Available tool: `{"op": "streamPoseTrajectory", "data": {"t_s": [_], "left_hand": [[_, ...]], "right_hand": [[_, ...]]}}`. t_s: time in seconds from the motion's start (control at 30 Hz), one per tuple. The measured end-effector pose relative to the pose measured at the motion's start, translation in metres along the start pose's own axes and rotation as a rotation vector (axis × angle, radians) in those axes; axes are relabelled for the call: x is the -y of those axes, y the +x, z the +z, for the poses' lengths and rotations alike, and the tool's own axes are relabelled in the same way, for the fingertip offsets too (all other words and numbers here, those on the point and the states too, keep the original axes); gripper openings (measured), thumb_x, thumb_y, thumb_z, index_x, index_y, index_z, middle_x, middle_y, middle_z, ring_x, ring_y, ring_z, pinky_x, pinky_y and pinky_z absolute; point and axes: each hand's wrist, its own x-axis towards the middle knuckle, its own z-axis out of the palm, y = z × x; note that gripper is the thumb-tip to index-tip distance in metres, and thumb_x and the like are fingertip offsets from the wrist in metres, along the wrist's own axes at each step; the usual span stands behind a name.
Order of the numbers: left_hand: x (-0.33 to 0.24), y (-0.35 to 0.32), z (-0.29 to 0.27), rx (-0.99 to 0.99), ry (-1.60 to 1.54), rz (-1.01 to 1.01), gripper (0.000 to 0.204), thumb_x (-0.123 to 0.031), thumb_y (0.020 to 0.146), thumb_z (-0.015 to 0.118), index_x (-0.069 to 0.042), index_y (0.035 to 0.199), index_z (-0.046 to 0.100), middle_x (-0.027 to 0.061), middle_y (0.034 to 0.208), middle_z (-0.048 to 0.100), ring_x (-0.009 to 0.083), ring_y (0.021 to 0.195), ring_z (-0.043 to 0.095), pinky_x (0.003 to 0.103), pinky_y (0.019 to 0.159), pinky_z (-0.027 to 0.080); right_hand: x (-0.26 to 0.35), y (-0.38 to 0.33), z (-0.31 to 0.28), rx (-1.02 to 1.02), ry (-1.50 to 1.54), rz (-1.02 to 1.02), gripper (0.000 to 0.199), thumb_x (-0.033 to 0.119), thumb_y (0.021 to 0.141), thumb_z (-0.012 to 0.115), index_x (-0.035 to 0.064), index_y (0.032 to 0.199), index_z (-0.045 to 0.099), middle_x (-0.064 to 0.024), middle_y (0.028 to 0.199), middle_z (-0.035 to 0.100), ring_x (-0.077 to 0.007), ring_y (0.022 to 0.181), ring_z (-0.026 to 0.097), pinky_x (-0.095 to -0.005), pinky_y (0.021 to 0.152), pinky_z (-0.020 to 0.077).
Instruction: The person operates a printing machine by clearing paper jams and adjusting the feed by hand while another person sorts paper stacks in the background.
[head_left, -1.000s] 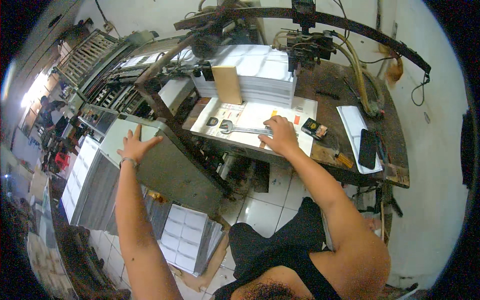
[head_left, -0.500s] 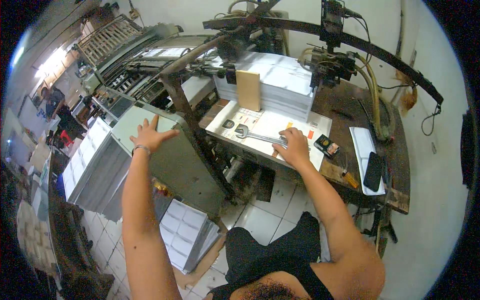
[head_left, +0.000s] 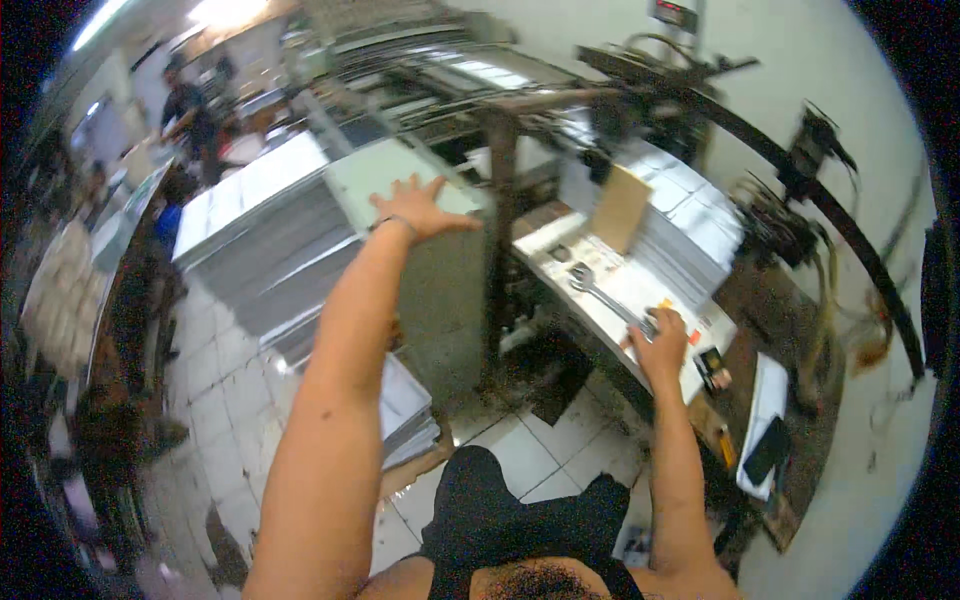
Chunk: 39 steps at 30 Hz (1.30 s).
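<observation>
Paper stacks (head_left: 262,215): white sheets piled high at far left, near the raised arm.
Left hand (head_left: 415,207): fingers spread wide, palm flat on the pale green machine panel (head_left: 400,175) — holding nothing.
Cardboard sheet (head_left: 620,208): upright against a printed stack (head_left: 690,235) on the bench.
Wrench (head_left: 605,297): lying flat on the white bench sheet (head_left: 640,300).
Right hand (head_left: 660,340): closed over the wrench's near end.
Progress: tool gripped but not yet lifted, by my reading — any work with it remains.

The right hand (head_left: 660,345) covers one end of the wrench (head_left: 605,297); whether it grips it is unclear. People (head_left: 190,105) far left are blurred; the paper stacks' (head_left: 690,235) print is illegible.
</observation>
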Motion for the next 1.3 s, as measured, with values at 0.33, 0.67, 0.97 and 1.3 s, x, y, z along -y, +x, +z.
{"op": "streamPoseTrajectory", "data": {"t_s": [0.33,0.67,0.97,1.3], "left_hand": [[0.002,-0.011,0.0,-0.009,-0.059,-0.014,0.129,-0.092,0.06,0.068,-0.029,0.166,0.032,0.0169,0.175,0.018,0.0419,0.161,0.012,0.078,0.12,0.0],[0.001,-0.015,0.0,-0.025,-0.104,-0.004,0.127,-0.088,0.061,0.071,-0.027,0.166,0.033,0.0192,0.174,0.019,0.0435,0.161,0.011,0.077,0.12,-0.002],[0.005,-0.021,0.0,-0.049,-0.12,-0.01,0.125,-0.085,0.061,0.073,-0.027,0.165,0.036,0.0195,0.174,0.02,0.0439,0.161,0.012,0.076,0.121,-0.002],[0.004,-0.018,-0.001,-0.021,-0.118,-0.006,0.126,-0.087,0.06,0.073,-0.028,0.165,0.035,0.0191,0.175,0.017,0.0441,0.161,0.011,0.077,0.12,-0.002]], "right_hand": [[-0.005,0.002,0.002,0.028,-0.016,-0.038,0.05,0.032,0.079,0.085,0.0065,0.12,0.071,-0.0175,0.122,0.064,-0.0381,0.119,0.057,-0.049,0.105,0.0457],[-0.018,0.006,0.009,0.066,-0.051,-0.031,0.054,0.033,0.08,0.086,0.007,0.124,0.069,-0.0173,0.126,0.063,-0.039,0.119,0.057,-0.0491,0.105,0.0454],[-0.012,0.003,0.009,0.061,-0.038,-0.049,0.053,0.034,0.08,0.085,0.007,0.123,0.068,-0.0176,0.125,0.063,-0.0389,0.119,0.057,-0.049,0.104,0.0457],[-0.016,0.004,0.009,0.055,-0.011,-0.03,0.053,0.033,0.08,0.085,0.0069,0.123,0.068,-0.0167,0.124,0.063,-0.0387,0.12,0.057,-0.0489,0.105,0.0452]]}}
